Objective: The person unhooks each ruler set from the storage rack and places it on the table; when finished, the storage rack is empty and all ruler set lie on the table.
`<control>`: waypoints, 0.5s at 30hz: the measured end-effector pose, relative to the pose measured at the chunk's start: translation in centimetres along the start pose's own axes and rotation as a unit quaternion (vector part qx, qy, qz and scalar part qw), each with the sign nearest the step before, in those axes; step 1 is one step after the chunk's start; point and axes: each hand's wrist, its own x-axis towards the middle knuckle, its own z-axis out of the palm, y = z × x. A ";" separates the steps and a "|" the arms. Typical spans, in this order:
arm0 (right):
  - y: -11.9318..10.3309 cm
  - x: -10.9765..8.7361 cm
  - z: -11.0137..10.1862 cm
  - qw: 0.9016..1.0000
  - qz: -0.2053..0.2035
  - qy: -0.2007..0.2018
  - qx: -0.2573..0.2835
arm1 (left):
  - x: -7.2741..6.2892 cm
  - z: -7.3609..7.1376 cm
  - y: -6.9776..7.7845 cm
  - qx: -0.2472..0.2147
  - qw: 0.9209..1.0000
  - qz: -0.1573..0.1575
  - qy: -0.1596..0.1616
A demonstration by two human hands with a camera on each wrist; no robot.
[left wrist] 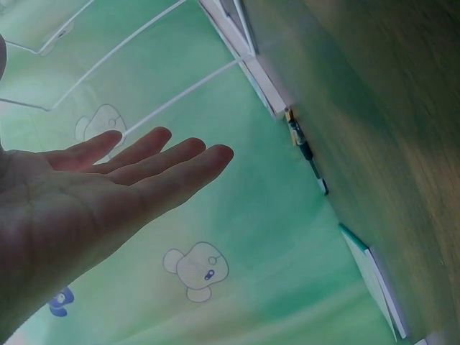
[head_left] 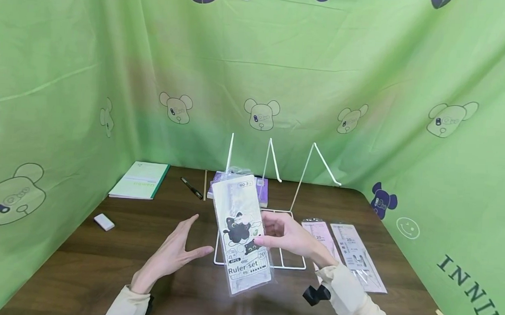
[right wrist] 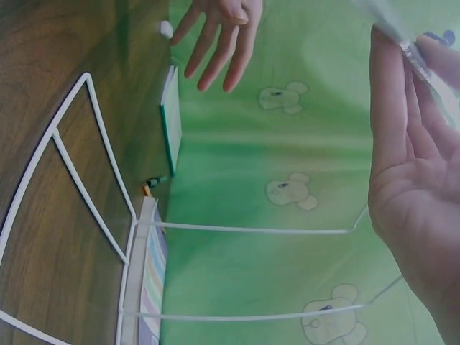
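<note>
A clear-wrapped ruler set [head_left: 240,233] with black cat drawings is raised above the table, tilted slightly, its front facing the head camera. My right hand [head_left: 293,236] pinches its right edge between thumb and fingers; the right wrist view shows the packet [right wrist: 417,61] edge-on in that grip. To the packet's left, my left hand [head_left: 170,250] is held in the air, fingers extended and thumb apart, touching nothing. Behind the packet stands a white wire rack [head_left: 294,268], partly hidden by it.
Two more packets, one pink [head_left: 323,237] and one greyish [head_left: 356,258], lie right of the rack. Purple-covered books [head_left: 263,191] sit behind it. At left are a notebook [head_left: 140,180], a pen [head_left: 192,188] and a white eraser-like block [head_left: 104,222]. Green curtains surround the table.
</note>
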 end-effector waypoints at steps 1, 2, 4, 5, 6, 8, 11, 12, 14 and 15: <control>-0.1 -0.1 0.0 1.000 0.001 0.003 0.000 | 0.0 0.0 0.0 0.000 1.000 0.001 -0.001; -0.1 -0.2 -0.1 1.000 0.001 0.005 0.000 | 0.1 0.1 0.0 0.001 1.000 0.001 -0.002; -0.1 -0.5 -0.2 1.000 -0.004 0.005 -0.002 | 0.2 0.1 0.0 0.004 1.000 0.003 -0.002; -0.1 -0.6 -0.3 1.000 -0.006 0.007 -0.003 | 0.2 0.2 0.0 0.005 1.000 0.003 -0.002; -0.1 -0.7 -0.4 1.000 -0.006 0.008 -0.006 | 0.2 0.2 0.0 0.006 1.000 0.003 -0.003; -0.2 -0.9 -0.5 1.000 -0.003 0.014 -0.011 | 0.3 0.3 0.0 0.008 1.000 0.003 -0.004; -0.3 -1.4 -0.6 0.999 0.001 0.025 -0.020 | 0.4 0.4 0.0 0.009 1.000 0.005 -0.007; -0.4 -1.5 -0.7 0.999 0.005 0.030 -0.021 | 0.5 0.5 0.0 0.009 1.000 0.006 -0.008; -0.5 -1.9 -0.9 0.999 0.007 0.035 -0.024 | 0.7 0.6 -0.1 0.010 1.000 0.009 -0.012; -0.5 -2.1 -0.9 0.999 0.008 0.038 -0.028 | 0.8 0.6 -0.1 0.011 1.000 0.008 -0.015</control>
